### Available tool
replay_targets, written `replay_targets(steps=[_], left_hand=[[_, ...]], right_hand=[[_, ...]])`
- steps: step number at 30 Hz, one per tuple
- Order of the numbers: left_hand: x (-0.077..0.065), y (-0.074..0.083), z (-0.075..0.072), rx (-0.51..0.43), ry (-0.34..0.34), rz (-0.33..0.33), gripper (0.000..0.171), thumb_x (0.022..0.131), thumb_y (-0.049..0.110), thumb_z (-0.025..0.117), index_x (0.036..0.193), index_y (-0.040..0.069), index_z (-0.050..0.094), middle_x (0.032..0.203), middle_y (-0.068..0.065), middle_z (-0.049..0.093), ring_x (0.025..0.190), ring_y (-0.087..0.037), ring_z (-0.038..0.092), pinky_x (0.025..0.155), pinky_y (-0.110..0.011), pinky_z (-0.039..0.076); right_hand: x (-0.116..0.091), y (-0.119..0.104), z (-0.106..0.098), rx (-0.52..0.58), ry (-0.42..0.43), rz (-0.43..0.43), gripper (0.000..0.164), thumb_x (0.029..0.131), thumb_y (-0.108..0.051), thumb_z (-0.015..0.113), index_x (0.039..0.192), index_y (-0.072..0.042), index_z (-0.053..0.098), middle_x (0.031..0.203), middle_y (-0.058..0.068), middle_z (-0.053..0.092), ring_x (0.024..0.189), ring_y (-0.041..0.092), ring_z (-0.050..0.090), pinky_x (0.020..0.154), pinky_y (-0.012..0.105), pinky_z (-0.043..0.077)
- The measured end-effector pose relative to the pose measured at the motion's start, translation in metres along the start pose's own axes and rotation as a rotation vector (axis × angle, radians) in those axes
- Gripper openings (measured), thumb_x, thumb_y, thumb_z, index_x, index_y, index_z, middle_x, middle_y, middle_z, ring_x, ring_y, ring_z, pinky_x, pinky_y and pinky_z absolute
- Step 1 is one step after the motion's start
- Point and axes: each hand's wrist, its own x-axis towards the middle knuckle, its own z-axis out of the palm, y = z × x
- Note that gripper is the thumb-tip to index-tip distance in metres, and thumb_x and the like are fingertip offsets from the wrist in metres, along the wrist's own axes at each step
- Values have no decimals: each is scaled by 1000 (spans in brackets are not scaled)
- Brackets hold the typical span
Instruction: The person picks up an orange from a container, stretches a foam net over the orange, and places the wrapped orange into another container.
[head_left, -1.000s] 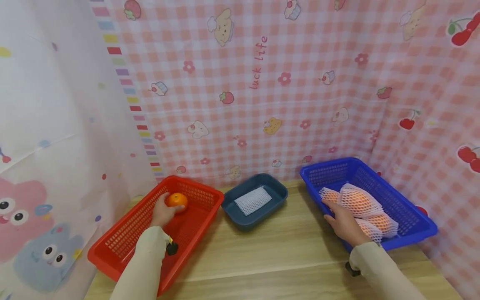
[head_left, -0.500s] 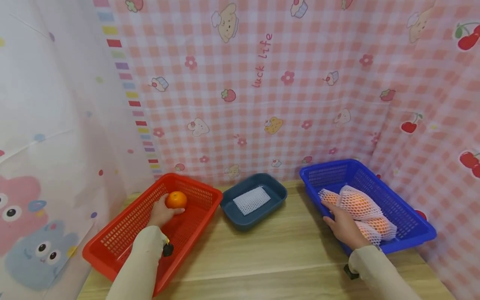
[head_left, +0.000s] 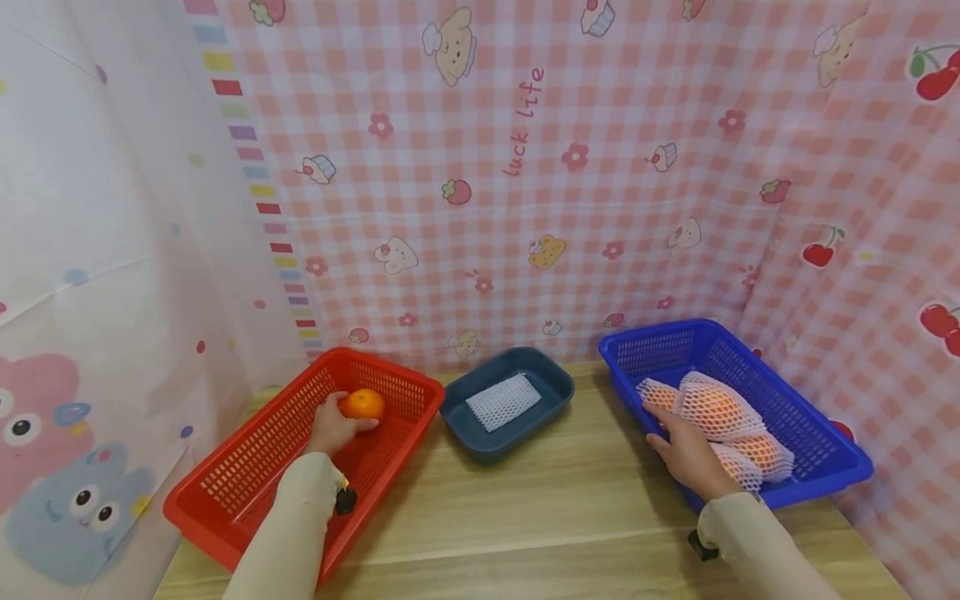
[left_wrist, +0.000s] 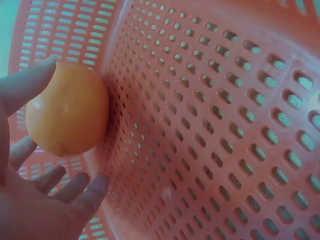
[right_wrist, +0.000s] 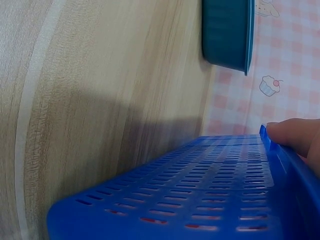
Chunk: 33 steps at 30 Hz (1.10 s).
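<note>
An orange (head_left: pixel 363 406) lies near the far end of the red basket (head_left: pixel 390 433). Beside it is my left hand (head_left: pixel 330 427), thumb against the fruit; in the left wrist view the other fingers are spread loosely below the orange (left_wrist: pixel 70 110). My right hand (head_left: pixel 692 454) holds the near left rim of the blue basket (head_left: pixel 806 408), thumb outside and fingers reaching over. Several oranges in white foam nets (head_left: pixel 720 408) lie in that basket, right by those fingers. In the right wrist view only the thumb (right_wrist: pixel 292 134) shows at the rim.
Between the baskets, a dark teal tray (head_left: pixel 487 454) holds a flat white foam net (head_left: pixel 504 402). All stand on a wooden table (head_left: pixel 547 517). A pink checked curtain (head_left: pixel 480 225) hangs right behind, with a white one (head_left: pixel 142 250) at the left.
The orange has shifted slightly right and nearer inside the red basket, my left hand moving with it. The right hand and blue basket stay in place.
</note>
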Motion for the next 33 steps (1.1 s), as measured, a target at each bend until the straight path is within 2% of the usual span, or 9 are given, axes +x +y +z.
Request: replay_targets(steps=[5, 14, 21, 24, 28, 33], left_hand=[[0, 2, 7, -38, -16, -1, 85, 80, 22, 80, 140, -3, 25, 132, -32, 43, 117, -44, 44, 103, -57, 33], [0, 0, 16, 52, -12, 64, 93, 79, 18, 81, 148, -4, 22, 141, -33, 38, 125, -46, 40, 106, -59, 29], [2, -7, 21, 119, 29, 71, 86, 79, 23, 81, 143, -5, 32, 134, -32, 45, 118, -45, 45, 102, -59, 34], [0, -8, 23, 88, 28, 37, 86, 79, 24, 81, 141, -5, 31, 133, -31, 46, 116, -43, 47, 102, -57, 35], [-2, -4, 24, 37, -1, -25, 96, 78, 31, 82, 146, 0, 21, 138, -29, 42, 119, -42, 45, 104, -58, 33], [-2, 4, 25, 57, 4, -42, 102, 79, 33, 81, 151, 5, 15, 143, -27, 37, 123, -42, 41, 105, -60, 30]], right_hand=[[0, 1, 1, 1, 2, -4, 51, 92, 1, 62, 139, 6, 46, 134, 32, 49, 111, 49, 55, 88, 60, 45], [-1, 4, 5, -4, 11, -8, 50, 91, 2, 63, 138, 6, 47, 132, 32, 51, 110, 47, 55, 89, 59, 44], [-2, 3, 3, -5, 14, -10, 50, 91, 2, 62, 138, 6, 47, 132, 32, 51, 110, 48, 55, 89, 60, 44], [-2, 3, 3, 0, 10, -11, 50, 91, 2, 62, 138, 6, 47, 132, 32, 51, 111, 48, 55, 89, 60, 44], [-2, 3, 3, 1, 14, -11, 50, 91, 2, 62, 138, 6, 47, 132, 32, 51, 110, 48, 55, 89, 59, 45], [-1, 3, 2, -4, 20, -15, 50, 91, 1, 63, 138, 6, 47, 132, 32, 51, 110, 48, 55, 89, 59, 45]])
